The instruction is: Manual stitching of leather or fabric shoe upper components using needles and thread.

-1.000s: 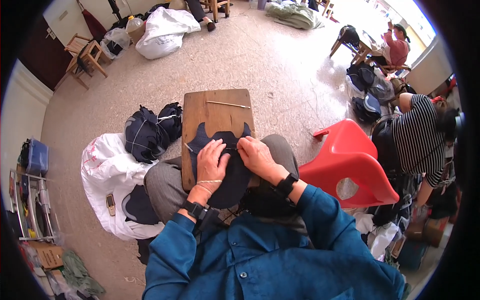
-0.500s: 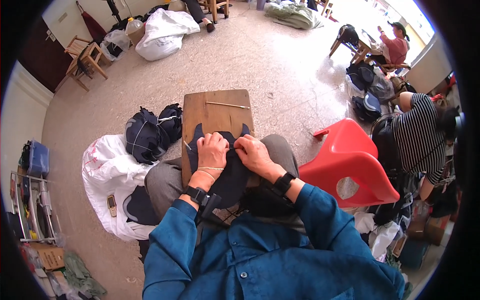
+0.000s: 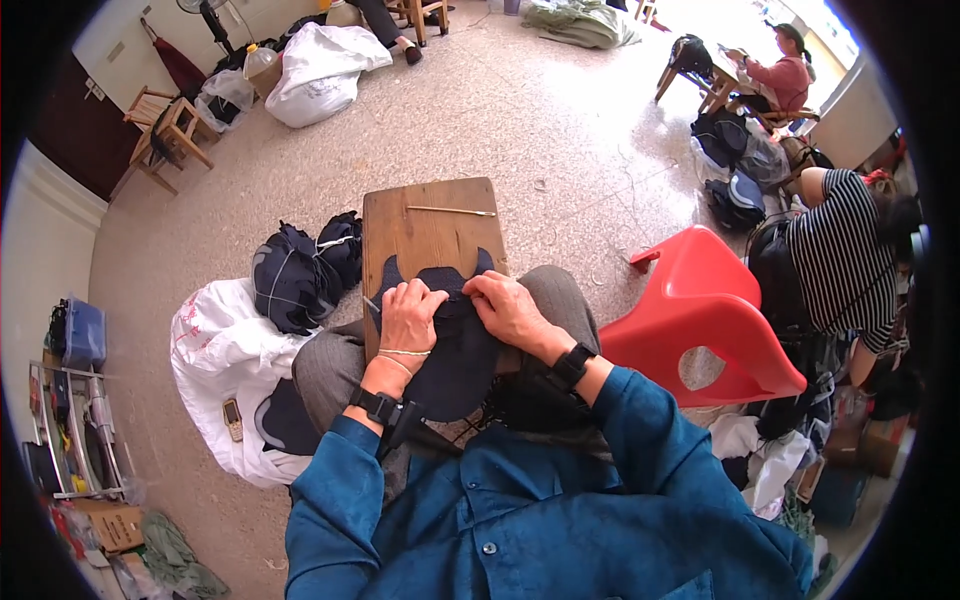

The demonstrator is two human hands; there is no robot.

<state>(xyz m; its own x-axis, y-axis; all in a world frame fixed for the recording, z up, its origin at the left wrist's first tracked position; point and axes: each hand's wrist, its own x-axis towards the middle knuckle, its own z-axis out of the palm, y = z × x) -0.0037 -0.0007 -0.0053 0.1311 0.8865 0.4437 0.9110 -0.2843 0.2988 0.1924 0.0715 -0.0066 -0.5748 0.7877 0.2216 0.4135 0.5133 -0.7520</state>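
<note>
A dark navy cloth piece (image 3: 455, 370), cut like a shoe upper with two pointed ends, lies over a wooden board (image 3: 420, 240) between my knees. My left hand (image 3: 406, 322) presses on it with the fingers bent, thumb and forefinger gripping its upper middle part. A small pale tip shows beside the left fingers; what it belongs to is hidden. Opposite, my right hand (image 3: 508, 310) pinches the cloth close to the right pointed end. Any thread or needle between the fingertips is too small to make out. A thin pale rod (image 3: 450, 211) lies across the board's far end.
Left of my knee are tied dark bundles (image 3: 290, 275) and a white sack (image 3: 215, 335) with a phone (image 3: 233, 420) on it. A red plastic stool (image 3: 705, 310) stands close on my right. A person in a striped shirt (image 3: 840, 250) sits beyond it.
My left hand has moved slightly left, leaving a wider gap between it and my right hand. More of the cloth's middle shows. The whole view has shifted a little.
</note>
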